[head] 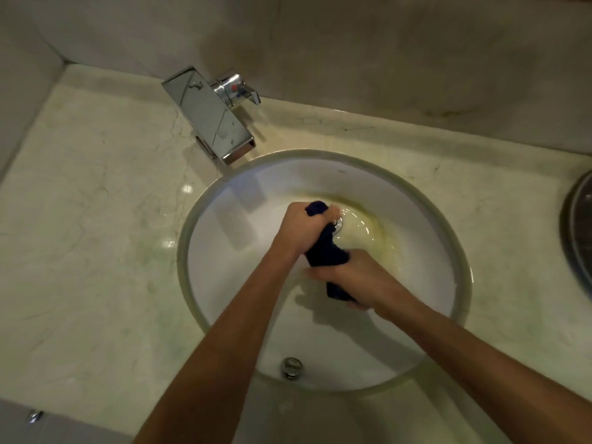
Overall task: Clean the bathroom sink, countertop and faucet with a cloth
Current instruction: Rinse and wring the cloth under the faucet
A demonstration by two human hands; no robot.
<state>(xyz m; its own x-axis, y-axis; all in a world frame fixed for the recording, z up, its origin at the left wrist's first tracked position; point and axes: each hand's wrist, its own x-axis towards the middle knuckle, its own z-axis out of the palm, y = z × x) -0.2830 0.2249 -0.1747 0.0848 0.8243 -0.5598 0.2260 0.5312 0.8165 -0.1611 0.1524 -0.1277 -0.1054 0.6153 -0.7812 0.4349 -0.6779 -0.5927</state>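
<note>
Both hands clamp the dark navy twisted cloth over the round white ceramic sink: left hand fingers wrap its far end, right hand fingers wrap its near end. Chrome drain sits just right of the left fingers. Boxy chrome faucet stands well beyond them on the cream marble table.

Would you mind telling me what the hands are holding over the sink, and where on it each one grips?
Both grip one dark cloth: the left hand its far end, the right hand its near end.
</note>
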